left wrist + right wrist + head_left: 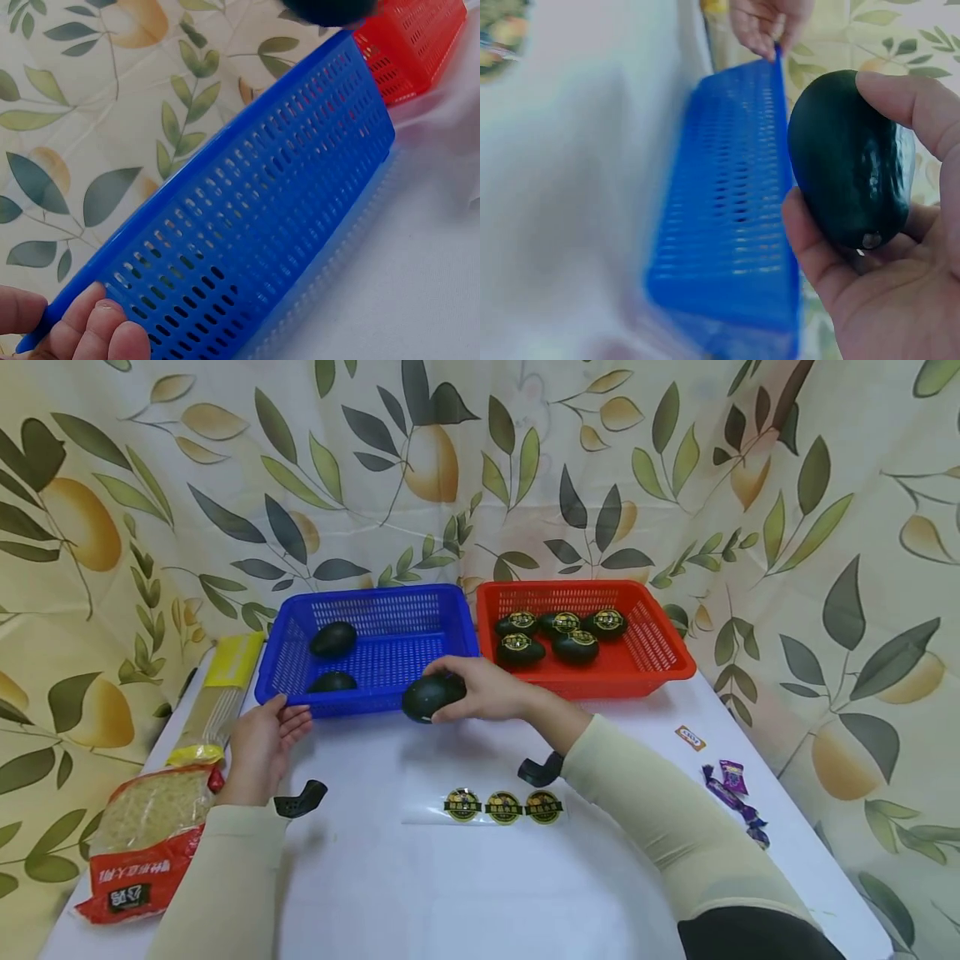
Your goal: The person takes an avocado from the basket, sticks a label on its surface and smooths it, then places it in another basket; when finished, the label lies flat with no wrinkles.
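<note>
While the person's right hand (483, 687) grips a smooth, egg-shaped dark green fruit (429, 697) in the head view, the left hand (262, 743) pinches the rim of a blue basket (360, 702) of perforated plastic near its front left corner. The held fruit is at the basket's front right corner; two unlabelled fruits (333, 640) lie inside. Just beside stands a red basket (615, 685) with five labelled fruits (575, 648), and three round black-and-gold stickers (503, 807) sit on a glossy clear sheet (427, 812).

From the left wrist, thumb and fingers straddle the blue rim above a wall pierced by rounded slots; a dark, cropped shape at the top is probably the held fruit.

From the right wrist, thumb and fingers clasp the fruit's shiny skin, a small rough stem scar showing at its lower end.
</note>
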